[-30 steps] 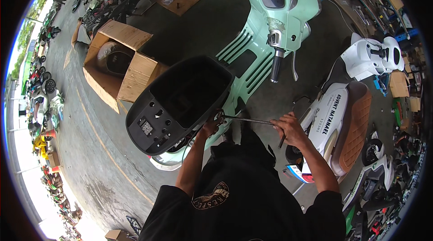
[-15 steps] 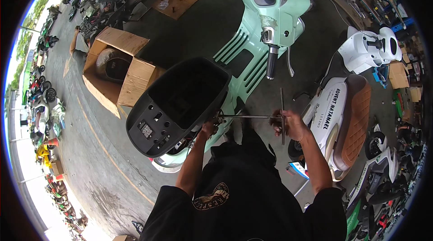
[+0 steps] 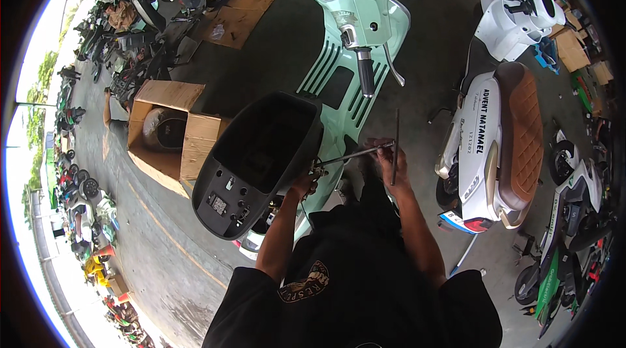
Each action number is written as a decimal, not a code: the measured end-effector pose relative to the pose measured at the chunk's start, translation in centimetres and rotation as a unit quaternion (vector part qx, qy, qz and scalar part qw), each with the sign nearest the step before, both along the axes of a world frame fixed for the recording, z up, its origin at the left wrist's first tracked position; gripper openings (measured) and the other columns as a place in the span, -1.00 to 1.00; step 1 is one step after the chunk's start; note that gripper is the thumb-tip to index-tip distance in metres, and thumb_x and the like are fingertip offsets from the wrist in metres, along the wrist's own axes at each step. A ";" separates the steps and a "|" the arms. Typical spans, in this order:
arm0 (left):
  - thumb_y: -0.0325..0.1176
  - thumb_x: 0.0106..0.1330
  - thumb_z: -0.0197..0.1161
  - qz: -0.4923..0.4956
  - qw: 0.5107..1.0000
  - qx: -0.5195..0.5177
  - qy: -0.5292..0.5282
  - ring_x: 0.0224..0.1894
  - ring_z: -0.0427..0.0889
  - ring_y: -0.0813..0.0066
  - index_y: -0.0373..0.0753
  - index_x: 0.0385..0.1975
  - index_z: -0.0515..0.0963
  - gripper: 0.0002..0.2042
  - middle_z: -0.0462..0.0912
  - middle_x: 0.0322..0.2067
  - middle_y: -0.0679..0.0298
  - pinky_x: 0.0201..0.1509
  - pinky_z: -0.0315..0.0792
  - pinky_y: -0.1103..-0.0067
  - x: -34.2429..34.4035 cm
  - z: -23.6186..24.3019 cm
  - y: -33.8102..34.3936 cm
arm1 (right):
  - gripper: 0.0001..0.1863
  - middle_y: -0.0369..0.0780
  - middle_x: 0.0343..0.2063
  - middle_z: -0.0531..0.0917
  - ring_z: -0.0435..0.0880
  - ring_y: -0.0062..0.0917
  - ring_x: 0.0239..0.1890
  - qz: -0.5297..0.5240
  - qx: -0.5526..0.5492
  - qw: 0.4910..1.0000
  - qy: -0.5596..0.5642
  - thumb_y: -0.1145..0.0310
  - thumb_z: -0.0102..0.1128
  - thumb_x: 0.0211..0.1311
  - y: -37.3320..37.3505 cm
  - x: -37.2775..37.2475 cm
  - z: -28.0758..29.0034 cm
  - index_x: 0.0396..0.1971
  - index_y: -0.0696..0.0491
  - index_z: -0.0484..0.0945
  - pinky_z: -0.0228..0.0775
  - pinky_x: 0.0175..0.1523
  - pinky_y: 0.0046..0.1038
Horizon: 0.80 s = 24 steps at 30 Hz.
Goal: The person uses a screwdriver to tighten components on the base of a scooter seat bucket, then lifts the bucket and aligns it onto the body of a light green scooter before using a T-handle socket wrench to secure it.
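Observation:
My right hand (image 3: 395, 164) is closed round a long T-handle wrench (image 3: 355, 154) where its shaft meets the crossbar. The shaft slants down to the left, and its far end reaches the side of a mint-green scooter (image 3: 326, 143). There my left hand (image 3: 304, 185) is closed beside the wrench's tip, low against the scooter's flank; what its fingers grip is too small to make out. Above that hand sits the scooter's black open storage bucket (image 3: 277, 136), with no seat over it. The scooter's handlebar grip (image 3: 366, 74) is ahead of my right hand.
An open cardboard box (image 3: 202, 143) with a rounded dark part inside stands left of the scooter. On the right is a white scooter with a brown quilted seat (image 3: 521, 139). Scooter parts (image 3: 156, 29) lie piled at the far left, beside flat cardboard (image 3: 241, 19).
My right hand has shifted left and up, closer to the scooter, and the wrench now slants where it was nearly level. My left hand stays at the scooter's side. The whole view has turned somewhat.

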<state>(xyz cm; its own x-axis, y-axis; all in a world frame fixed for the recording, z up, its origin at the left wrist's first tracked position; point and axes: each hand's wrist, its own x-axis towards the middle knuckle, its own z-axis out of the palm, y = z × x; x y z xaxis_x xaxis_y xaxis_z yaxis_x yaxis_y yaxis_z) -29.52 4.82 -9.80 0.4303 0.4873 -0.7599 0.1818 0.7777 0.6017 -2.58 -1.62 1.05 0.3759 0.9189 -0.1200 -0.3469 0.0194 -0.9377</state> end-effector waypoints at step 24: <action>-0.41 0.35 0.01 0.000 1.000 -0.008 -0.001 -0.73 0.16 0.76 0.10 0.27 0.02 -0.47 0.61 -0.15 0.23 -0.75 0.09 0.76 0.9 -0.1 0.1 | -0.84 -0.23 -0.34 0.64 0.63 -0.58 -0.25 -0.199 -0.016 0.973 -0.112 0.56 0.15 0.22 0.4 -3.1 -6.2 -0.21 0.22 0.45 0.44 -0.05 -0.52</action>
<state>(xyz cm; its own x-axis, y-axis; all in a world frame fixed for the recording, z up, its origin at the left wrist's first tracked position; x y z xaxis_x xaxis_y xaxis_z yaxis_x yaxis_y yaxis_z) -28.62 4.89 -9.86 0.4317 0.4750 -0.7668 0.1817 0.7869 0.5897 -5.69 -1.24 -5.17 0.7218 0.6919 -0.0194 -0.1036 0.0803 -0.9914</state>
